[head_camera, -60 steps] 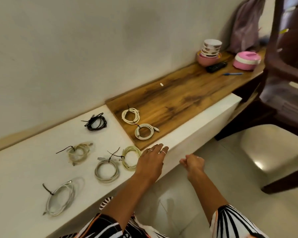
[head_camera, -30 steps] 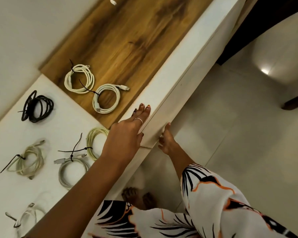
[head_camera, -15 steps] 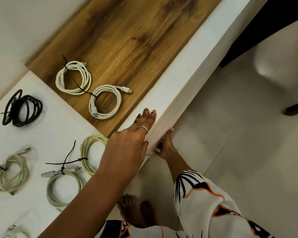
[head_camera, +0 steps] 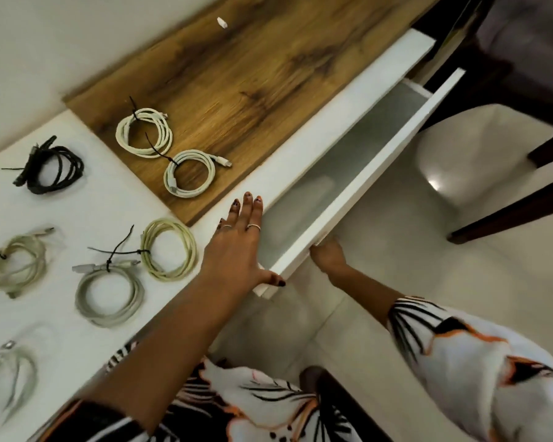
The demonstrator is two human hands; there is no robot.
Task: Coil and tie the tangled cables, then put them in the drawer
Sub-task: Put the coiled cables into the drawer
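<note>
Head view: the white drawer (head_camera: 358, 183) stands open; left hand (head_camera: 237, 240) lies flat, fingers straight, on the smooth table (head_camera: 93, 215) beside it; right hand (head_camera: 328, 255) grips beneath its front; round tied cable coils (head_camera: 109, 291) lie left of the drawer.

Seven tied cable coils (head_camera: 189, 173) on counter; white drawer (head_camera: 348, 183) open.

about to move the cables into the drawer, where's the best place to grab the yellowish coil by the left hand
Probably at the black tie on the yellowish coil's left side, coming from above: the coil lies flat on the white top, and the tie bunches its loops together.
</note>
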